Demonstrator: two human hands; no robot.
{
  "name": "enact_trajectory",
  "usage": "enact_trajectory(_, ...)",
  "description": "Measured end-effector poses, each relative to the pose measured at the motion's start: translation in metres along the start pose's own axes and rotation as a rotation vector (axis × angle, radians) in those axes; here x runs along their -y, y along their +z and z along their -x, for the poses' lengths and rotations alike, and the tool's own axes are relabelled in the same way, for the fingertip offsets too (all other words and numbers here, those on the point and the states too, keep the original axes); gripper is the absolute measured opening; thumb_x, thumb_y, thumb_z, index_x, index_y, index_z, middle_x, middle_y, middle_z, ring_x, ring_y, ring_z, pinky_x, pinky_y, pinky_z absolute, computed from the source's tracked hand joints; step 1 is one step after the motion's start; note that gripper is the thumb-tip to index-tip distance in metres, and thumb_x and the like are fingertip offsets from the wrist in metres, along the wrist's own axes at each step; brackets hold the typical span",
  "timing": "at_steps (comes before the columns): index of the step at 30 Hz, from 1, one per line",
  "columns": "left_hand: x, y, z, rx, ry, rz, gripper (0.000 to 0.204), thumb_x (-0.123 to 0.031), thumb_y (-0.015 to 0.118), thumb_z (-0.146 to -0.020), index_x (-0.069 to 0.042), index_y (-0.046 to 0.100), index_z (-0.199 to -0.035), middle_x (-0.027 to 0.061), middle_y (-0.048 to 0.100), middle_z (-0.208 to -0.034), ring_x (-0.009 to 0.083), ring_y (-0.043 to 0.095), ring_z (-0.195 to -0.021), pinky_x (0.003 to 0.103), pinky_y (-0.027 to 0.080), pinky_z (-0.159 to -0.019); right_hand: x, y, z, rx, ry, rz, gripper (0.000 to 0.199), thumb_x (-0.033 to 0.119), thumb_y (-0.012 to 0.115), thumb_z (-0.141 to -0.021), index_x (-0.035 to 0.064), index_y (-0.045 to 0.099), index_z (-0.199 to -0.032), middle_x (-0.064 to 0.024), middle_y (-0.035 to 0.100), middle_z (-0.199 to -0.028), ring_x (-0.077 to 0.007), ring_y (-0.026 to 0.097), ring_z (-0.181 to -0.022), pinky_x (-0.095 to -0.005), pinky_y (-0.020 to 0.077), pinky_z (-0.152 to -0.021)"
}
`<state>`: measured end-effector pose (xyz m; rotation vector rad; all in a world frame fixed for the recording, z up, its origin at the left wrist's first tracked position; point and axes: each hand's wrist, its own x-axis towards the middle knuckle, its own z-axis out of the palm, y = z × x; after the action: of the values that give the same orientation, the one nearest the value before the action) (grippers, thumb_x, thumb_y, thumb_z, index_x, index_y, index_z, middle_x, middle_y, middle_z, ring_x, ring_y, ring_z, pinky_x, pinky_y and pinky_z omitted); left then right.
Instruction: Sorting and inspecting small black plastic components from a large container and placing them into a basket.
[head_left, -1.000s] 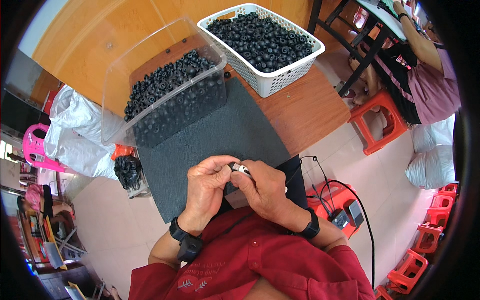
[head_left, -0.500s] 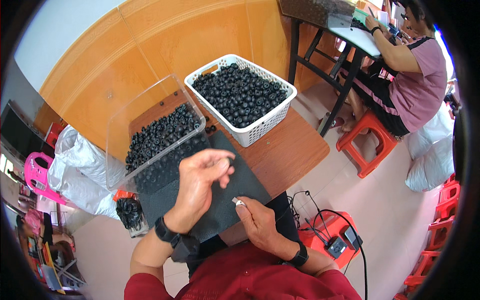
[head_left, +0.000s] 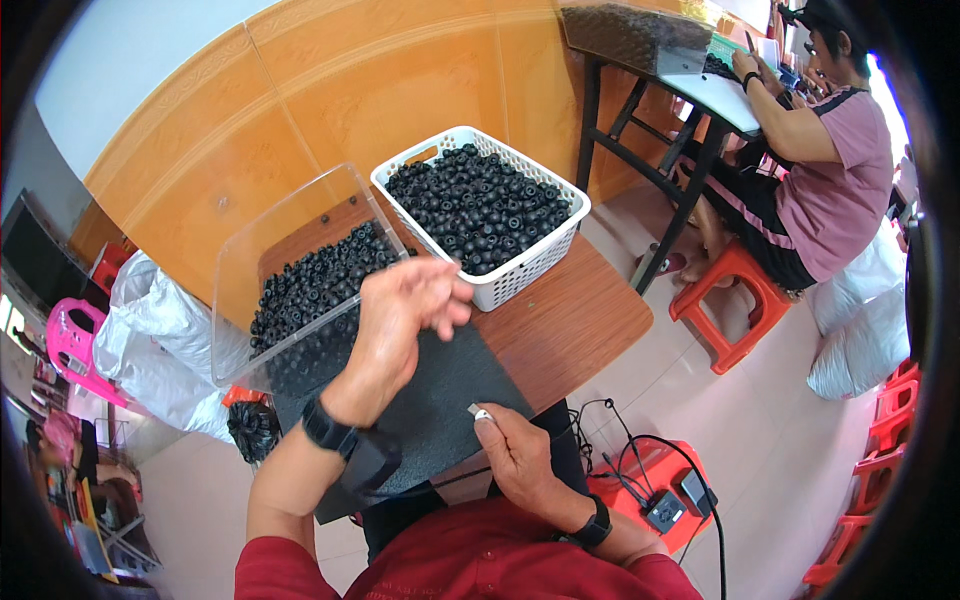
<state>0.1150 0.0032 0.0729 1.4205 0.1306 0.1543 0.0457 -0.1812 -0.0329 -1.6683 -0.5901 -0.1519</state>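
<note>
My left hand [head_left: 408, 305] is raised over the dark grey mat [head_left: 440, 380], close to the near corner of the white basket [head_left: 487, 292]. Its fingers are apart, and nothing shows between them. Small round black pieces with holes [head_left: 480, 205] fill the basket. More black pieces [head_left: 315, 285] lie in the clear plastic box [head_left: 222, 300] to its left. My right hand [head_left: 520, 460] is closed round a small knife [head_left: 481, 412] by the mat's near edge; a short blade and a bit of white show past the thumb.
Box and basket stand on a brown wooden table [head_left: 575, 325] against an orange tiled wall. A red stool [head_left: 640, 465] with cables and small black devices is at my right. Farther right a person [head_left: 835, 180] sits at another table. White sacks [head_left: 165, 340] lie at left.
My left hand has moved away from me toward the white basket, and its fingers have opened. The dark piece pinched in it earlier no longer shows. My right hand keeps hold of the knife.
</note>
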Motion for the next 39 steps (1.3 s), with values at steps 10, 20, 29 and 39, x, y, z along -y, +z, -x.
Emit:
enact_trajectory(10, 0.057, -0.103, 0.155, -0.317, -0.139, 0.210, 0.017, -0.007, 0.061, -0.094, 0.007, 0.066, -0.104, 0.0166, 0.071, -0.085, 0.0168, 0.066, -0.064, 0.025, 0.051, -0.057, -0.002, 0.032, -0.040, 0.107, -0.393, 0.396, 0.027, 0.006, 0.072, -0.082, -0.0018, 0.066, -0.107, -0.0113, 0.055, -0.074, -0.0273, 0.056, -0.064, -0.0386, 0.0437, -0.056)
enact_trajectory(20, 0.075, -0.124, 0.213, -0.461, -0.083, 0.429, 0.017, -0.006, 0.062, -0.094, 0.007, 0.066, -0.104, 0.0167, 0.071, -0.084, 0.0165, 0.065, -0.062, 0.026, 0.051, -0.057, -0.018, 0.087, -0.067, 0.358, -0.593, 0.679, 0.036, 0.013, 0.071, -0.081, 0.0036, 0.063, -0.114, -0.0083, 0.053, -0.085, -0.0259, 0.051, -0.078, -0.0387, 0.0389, -0.069)
enact_trajectory(29, 0.076, -0.125, 0.219, -0.461, -0.045, 0.418, 0.018, -0.008, 0.062, -0.094, 0.005, 0.066, -0.106, 0.0162, 0.070, -0.084, 0.0169, 0.065, -0.063, 0.026, 0.052, -0.058, 0.020, 0.057, -0.067, 0.227, -0.663, 0.511, 0.037, 0.008, 0.076, -0.077, -0.0020, 0.064, -0.111, -0.0118, 0.065, -0.093, -0.0255, 0.057, -0.075, -0.0382, 0.0402, -0.068)
enact_trajectory(39, 0.076, -0.124, 0.225, -0.468, -0.067, 0.405, 0.019, -0.009, 0.063, -0.094, 0.005, 0.066, -0.106, 0.0152, 0.070, -0.086, 0.0157, 0.065, -0.065, 0.025, 0.052, -0.060, 0.127, -0.023, -0.076, -0.201, -0.471, -0.104, 0.063, 0.043, 0.048, -0.098, -0.0067, 0.049, -0.136, -0.0229, 0.059, -0.122, -0.0282, 0.060, -0.102, -0.0365, 0.0459, -0.093)
